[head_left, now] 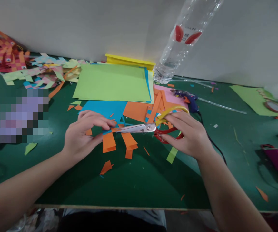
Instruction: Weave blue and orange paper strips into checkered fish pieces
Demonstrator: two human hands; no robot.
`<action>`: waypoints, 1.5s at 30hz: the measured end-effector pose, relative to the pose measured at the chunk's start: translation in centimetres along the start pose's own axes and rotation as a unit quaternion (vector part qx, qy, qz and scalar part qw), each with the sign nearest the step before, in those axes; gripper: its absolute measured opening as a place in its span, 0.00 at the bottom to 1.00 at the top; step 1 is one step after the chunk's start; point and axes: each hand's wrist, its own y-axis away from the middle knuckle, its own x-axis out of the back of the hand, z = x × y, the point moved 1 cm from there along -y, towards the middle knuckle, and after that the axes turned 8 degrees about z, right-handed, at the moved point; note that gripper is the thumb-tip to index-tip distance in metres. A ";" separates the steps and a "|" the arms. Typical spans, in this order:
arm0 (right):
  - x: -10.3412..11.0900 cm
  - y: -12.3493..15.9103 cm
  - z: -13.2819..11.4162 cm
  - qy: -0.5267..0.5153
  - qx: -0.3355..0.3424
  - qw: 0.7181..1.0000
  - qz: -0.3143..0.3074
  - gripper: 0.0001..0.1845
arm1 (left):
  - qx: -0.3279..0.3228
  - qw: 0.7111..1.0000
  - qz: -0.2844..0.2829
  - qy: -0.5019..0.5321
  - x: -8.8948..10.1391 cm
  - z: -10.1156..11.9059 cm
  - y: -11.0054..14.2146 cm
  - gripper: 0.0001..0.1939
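Right hand is holding the scissors
At the scissors' tip, left hand is pinching paper with fingers

Papercraft workspace, with scissors, glue gun, coloured sheets, scraps

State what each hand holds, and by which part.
Right hand: scissors, by the handles. Left hand: orange-and-blue paper piece, pinched at its left edge.

There is room along the front tabletop (bar an orange scrap); scissors, bottle and glue gun obstruct beyond.
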 end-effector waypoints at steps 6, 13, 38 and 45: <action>-0.1 0.1 0.1 0.002 0.009 1.000 0.001 0.22 | 0.028 0.999 -0.019 0.017 0.0 0.0 0.0 0.04; 0.0 0.1 0.0 0.008 -0.004 1.000 0.008 0.20 | 0.041 0.998 -0.024 0.037 -0.1 0.0 -0.1 0.06; 0.2 0.0 0.0 -0.004 -0.026 1.000 -0.010 0.24 | 0.064 0.996 -0.039 0.058 -0.1 -0.1 0.1 0.06; 0.2 0.0 0.0 -0.006 -0.019 1.000 -0.009 0.23 | 0.059 0.995 -0.046 0.062 -0.2 -0.1 -0.1 0.06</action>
